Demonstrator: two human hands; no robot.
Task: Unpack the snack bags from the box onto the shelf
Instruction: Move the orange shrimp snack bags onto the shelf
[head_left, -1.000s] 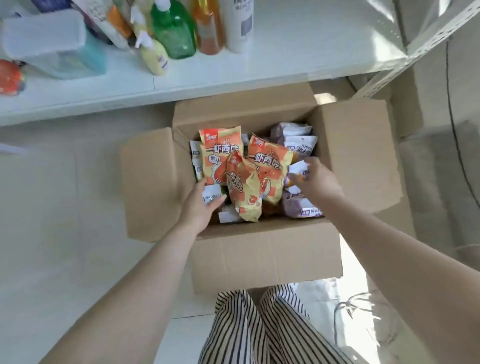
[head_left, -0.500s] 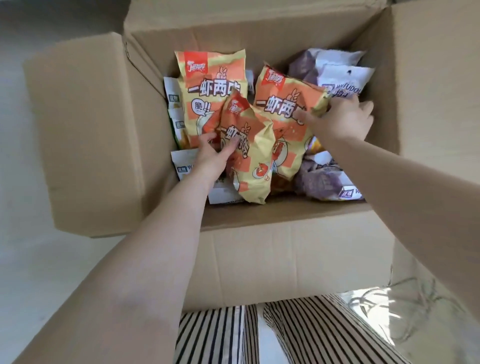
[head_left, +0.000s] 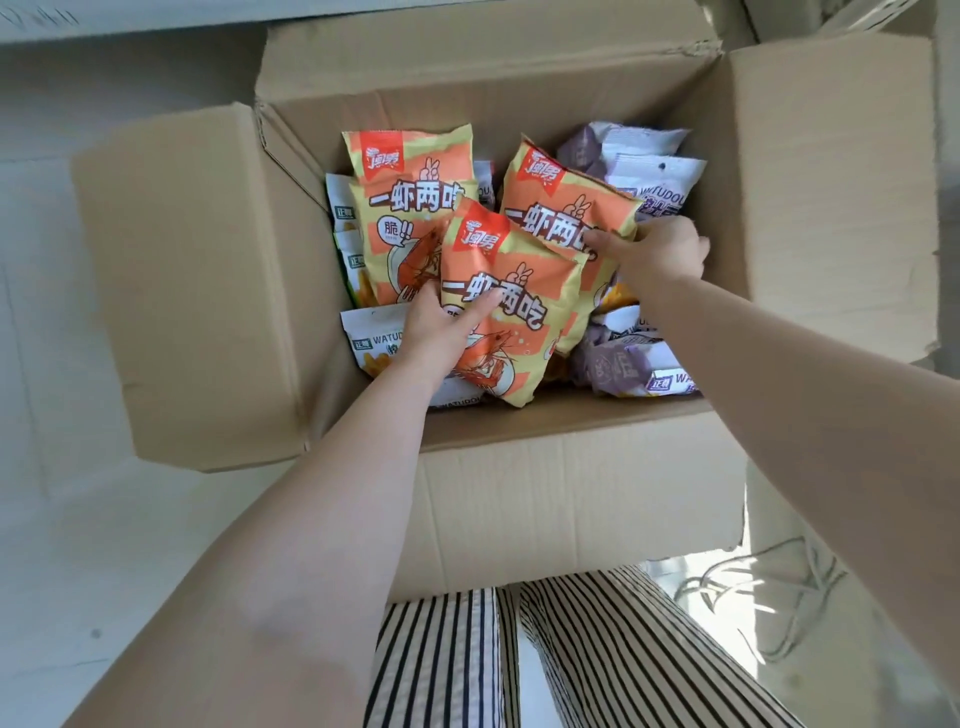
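An open cardboard box (head_left: 571, 499) on the floor holds several snack bags. Three orange-and-yellow shrimp snack bags lie on top: a front one (head_left: 519, 291), a right one (head_left: 561, 208) and a back left one (head_left: 410, 192). My left hand (head_left: 441, 325) grips the left edge of the front bag, thumb across its face. My right hand (head_left: 654, 254) grips the right edge of the right bag, thumb on its front. Purple-and-white bags (head_left: 644, 161) lie at the box's right side, white-and-green bags (head_left: 371, 340) at its left. Only the shelf's white front edge (head_left: 130, 23) shows at the top.
The box's flaps stand open: a left flap (head_left: 192, 286), a right flap (head_left: 831, 182) and a back flap (head_left: 467, 57). My striped trousers (head_left: 545, 660) are just behind the box's near wall. Pale tiled floor (head_left: 78, 545) spreads to the left.
The view has dropped from the shelf to the box. My left hand moved from a white bag onto the front orange bag and took hold. My right hand took hold of the right orange bag's edge.
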